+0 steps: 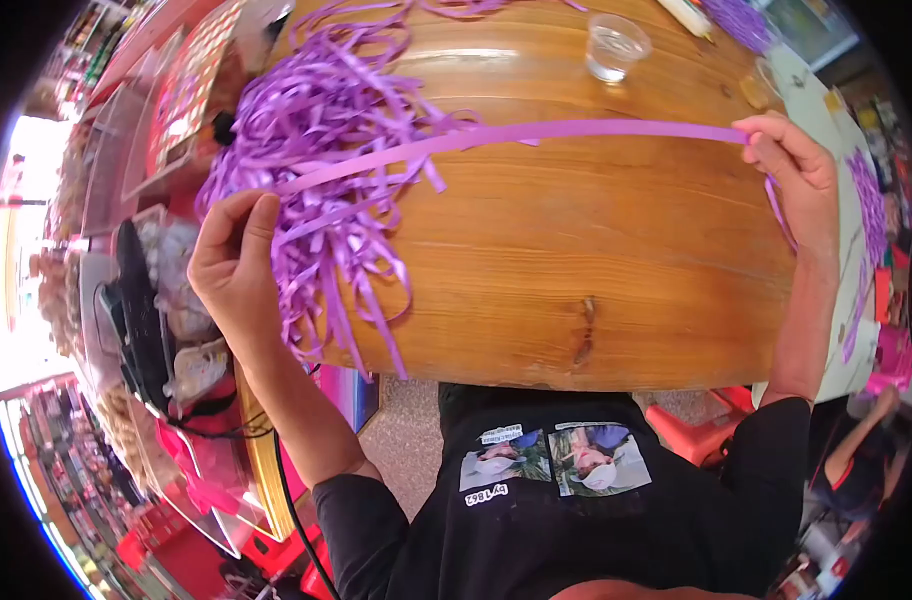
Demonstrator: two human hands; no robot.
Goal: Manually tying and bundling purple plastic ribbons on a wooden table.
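A length of purple ribbon (536, 131) is stretched across the tabletop between my two hands. At its left end, my left hand (238, 240) pinches it between thumb and fingers, beside a big tangled heap of purple ribbons (336, 110). My right hand (798, 170) grips the other end near the table's right edge, and a short tail of ribbon hangs below that hand. Several loose strands trail from the heap over the table's left side and its near edge.
The wooden table (576, 260) has a clear plastic cup (616, 48) at its far side. Beyond its right edge lies a white marbled surface (844, 330) with more purple ribbon. Boxes and bags crowd the left. Another person (856, 460) is at the far right.
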